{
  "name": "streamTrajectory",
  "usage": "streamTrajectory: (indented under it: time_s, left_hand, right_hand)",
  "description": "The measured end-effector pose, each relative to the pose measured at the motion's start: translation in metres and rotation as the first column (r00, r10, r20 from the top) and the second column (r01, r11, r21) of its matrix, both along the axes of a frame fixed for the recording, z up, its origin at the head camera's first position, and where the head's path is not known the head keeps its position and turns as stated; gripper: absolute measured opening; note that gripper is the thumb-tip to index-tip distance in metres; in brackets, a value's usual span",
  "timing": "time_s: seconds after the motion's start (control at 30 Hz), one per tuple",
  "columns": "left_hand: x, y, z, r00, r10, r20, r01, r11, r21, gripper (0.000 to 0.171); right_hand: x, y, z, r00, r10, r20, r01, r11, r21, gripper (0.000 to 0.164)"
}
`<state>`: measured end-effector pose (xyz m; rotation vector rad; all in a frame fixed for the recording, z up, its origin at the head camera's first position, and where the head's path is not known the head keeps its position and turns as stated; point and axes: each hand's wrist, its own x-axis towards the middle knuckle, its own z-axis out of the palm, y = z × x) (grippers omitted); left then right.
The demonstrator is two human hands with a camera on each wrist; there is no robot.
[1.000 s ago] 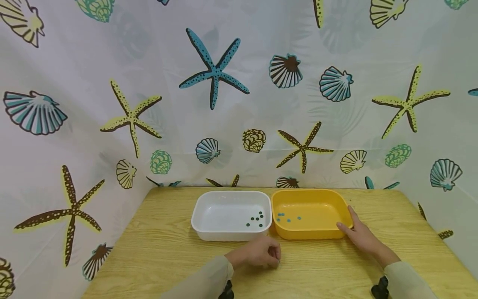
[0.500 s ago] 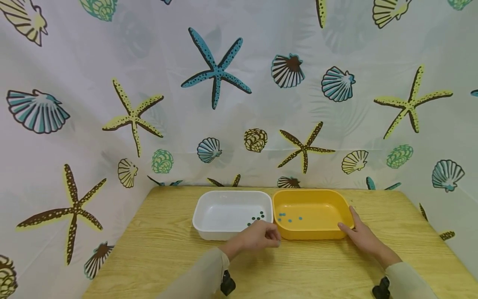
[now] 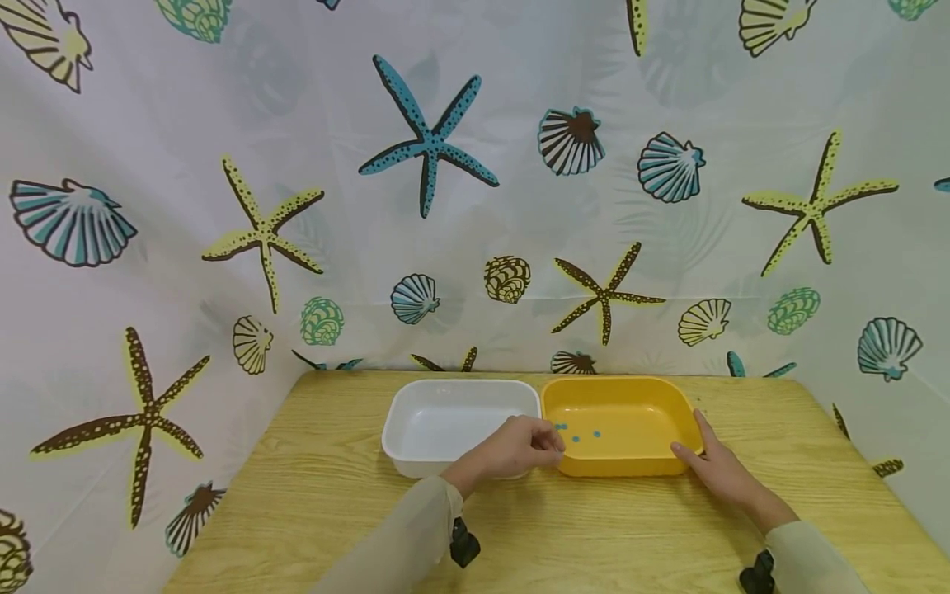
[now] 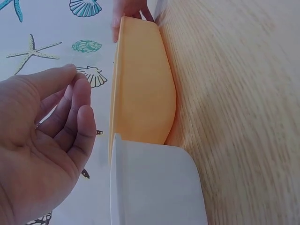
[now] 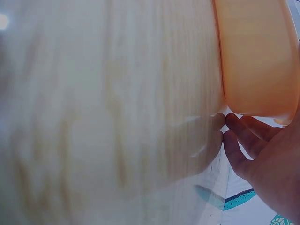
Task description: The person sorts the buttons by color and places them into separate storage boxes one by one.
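My left hand (image 3: 519, 445) is over the seam where the white tray (image 3: 423, 458) meets the yellow tray (image 3: 623, 466). Its thumb and forefinger pinch together above the yellow rim; earlier a bluish speck showed there, apparently a small blue disc, now hidden. The left wrist view shows the other fingers of the left hand (image 4: 51, 126) loosely curled. Several small blue discs (image 3: 597, 434) lie in the left part of the yellow tray. At that tray's right end my right hand (image 3: 720, 470) holds the corner, thumb on the front rim and fingers along the outer side.
Both trays stand side by side on a wood-grain table (image 3: 334, 511). A white curtain (image 3: 475, 223) printed with starfish and shells hangs behind and at the sides. My left hand blocks the dark green discs in the white tray from sight.
The left hand has risen from the table in front of the trays to the yellow tray's left rim, covering the dark green discs. The right hand has stayed at the corner.
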<state>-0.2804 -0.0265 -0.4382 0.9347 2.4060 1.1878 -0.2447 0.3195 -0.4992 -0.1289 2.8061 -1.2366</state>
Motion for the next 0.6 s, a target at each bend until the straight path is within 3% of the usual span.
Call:
streamTrajectory:
  time_s: [0.27,0.6]
  left_hand:
    - [-0.003,0.013,-0.002,1.0,-0.012,-0.004,0.012,0.999,0.039,0.008]
    - [-0.008,0.035,-0.002,0.998,0.063,0.018,-0.064,0.997,0.045,0.004]
  right_hand:
    - [0.0,0.001,0.0,1.0,-0.002,0.005,0.002,1.0,-0.003,0.087]
    - [-0.002,0.002,-0.002,1.0,-0.001,-0.002,0.001,1.0,-0.01,0.088]
